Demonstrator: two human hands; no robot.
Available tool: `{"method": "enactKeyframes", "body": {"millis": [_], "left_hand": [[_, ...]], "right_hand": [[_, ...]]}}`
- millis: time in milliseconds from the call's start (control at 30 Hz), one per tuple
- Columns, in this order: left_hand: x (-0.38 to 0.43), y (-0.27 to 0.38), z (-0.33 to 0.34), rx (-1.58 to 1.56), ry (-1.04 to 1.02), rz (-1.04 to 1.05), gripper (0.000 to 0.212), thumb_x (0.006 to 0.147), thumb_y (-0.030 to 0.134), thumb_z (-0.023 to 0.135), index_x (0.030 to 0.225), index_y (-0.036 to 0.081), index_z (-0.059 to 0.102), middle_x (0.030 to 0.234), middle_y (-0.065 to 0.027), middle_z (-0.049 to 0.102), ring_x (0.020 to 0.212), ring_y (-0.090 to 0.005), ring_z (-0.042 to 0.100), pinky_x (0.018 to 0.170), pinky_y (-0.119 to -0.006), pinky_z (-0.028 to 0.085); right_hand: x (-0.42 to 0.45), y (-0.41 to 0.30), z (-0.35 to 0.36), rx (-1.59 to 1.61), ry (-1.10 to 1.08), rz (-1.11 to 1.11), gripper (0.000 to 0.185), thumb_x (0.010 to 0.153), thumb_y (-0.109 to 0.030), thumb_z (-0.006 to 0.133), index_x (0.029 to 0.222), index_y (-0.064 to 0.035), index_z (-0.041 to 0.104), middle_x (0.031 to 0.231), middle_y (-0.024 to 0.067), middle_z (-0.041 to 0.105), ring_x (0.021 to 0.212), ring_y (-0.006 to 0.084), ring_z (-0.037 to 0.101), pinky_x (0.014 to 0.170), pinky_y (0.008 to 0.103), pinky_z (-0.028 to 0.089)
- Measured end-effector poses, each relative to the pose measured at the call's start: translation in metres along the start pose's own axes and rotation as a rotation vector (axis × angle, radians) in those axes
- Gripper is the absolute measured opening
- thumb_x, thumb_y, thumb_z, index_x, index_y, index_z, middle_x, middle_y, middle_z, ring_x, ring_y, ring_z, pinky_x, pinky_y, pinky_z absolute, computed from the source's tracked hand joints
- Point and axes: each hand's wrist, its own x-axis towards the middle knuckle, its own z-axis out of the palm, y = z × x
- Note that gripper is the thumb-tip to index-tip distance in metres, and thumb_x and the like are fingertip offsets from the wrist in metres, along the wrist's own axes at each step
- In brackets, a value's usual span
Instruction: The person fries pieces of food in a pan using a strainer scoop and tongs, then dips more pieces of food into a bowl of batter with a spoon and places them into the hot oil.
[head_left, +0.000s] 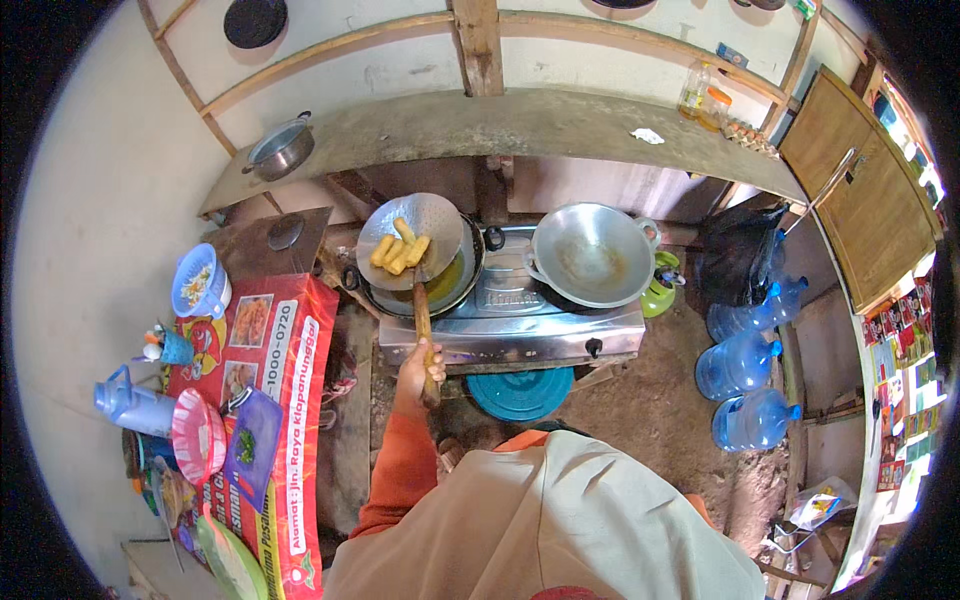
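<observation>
My left hand (420, 369) is closed around the wooden handle (423, 315) of a round perforated metal skimmer (439, 217). Several golden-yellow fried pieces (397, 251) lie on the skimmer. It is over a dark-rimmed frying pan (454, 289) with yellowish oil, on the left side of a two-burner gas stove (517, 334). On the right burner sits a metal wok (581, 255) with brownish residue at its bottom. My right hand is out of view, hidden below the pale cloth covering my front.
A red printed table cover (296, 420) at left bears a purple cutting board (262, 435) with chopped greens, a red basket (196, 435) and a blue colander (196, 277). Blue water jugs (739, 364) stand at right. A shelf (450, 127) behind the stove holds a pot (281, 152).
</observation>
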Motion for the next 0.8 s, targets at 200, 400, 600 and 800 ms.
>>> {"method": "enactKeyframes", "body": {"millis": [200, 400, 600, 800], "left_hand": [[-0.018, -0.001, 0.017, 0.088, -0.004, 0.071, 0.036, 0.088, 0.037, 0.042, 0.096, 0.002, 0.046, 0.064, -0.0023, 0.044, 0.044, -0.008, 0.037, 0.039, -0.022, 0.032], [-0.001, -0.004, -0.007, 0.042, -0.023, -0.019, 0.035, 0.088, 0.036, 0.044, 0.095, 0.002, 0.045, 0.065, -0.0019, 0.043, 0.045, -0.0074, 0.037, 0.04, -0.022, 0.033], [-0.016, -0.002, 0.016, 0.076, -0.016, 0.045, 0.036, 0.087, 0.037, 0.045, 0.095, 0.002, 0.045, 0.065, -0.002, 0.043, 0.045, -0.0082, 0.037, 0.04, -0.022, 0.033], [0.001, -0.014, -0.01, 0.098, 0.009, 0.039, 0.035, 0.088, 0.036, 0.045, 0.096, 0.001, 0.045, 0.065, -0.0029, 0.043, 0.045, -0.0086, 0.037, 0.04, -0.023, 0.033]], "right_hand": [[-0.003, 0.009, -0.002, -0.002, 0.008, 0.013, 0.043, 0.074, -0.042, 0.059, 0.085, -0.0012, 0.061, 0.071, 0.0169, 0.06, 0.067, 0.0278, 0.058, 0.055, 0.0398, 0.042], [-0.001, 0.002, -0.001, -0.001, 0.0, -0.003, 0.042, 0.074, -0.042, 0.06, 0.084, -0.0014, 0.061, 0.071, 0.0166, 0.06, 0.067, 0.0273, 0.058, 0.055, 0.0395, 0.041], [-0.002, 0.0, 0.002, 0.006, 0.003, 0.001, 0.041, 0.074, -0.042, 0.06, 0.084, -0.0017, 0.062, 0.07, 0.0163, 0.06, 0.066, 0.0267, 0.058, 0.054, 0.0392, 0.041], [0.0, -0.009, 0.004, 0.001, -0.01, -0.027, 0.041, 0.074, -0.042, 0.06, 0.084, -0.002, 0.062, 0.07, 0.016, 0.06, 0.065, 0.0262, 0.058, 0.053, 0.0388, 0.041]]}}
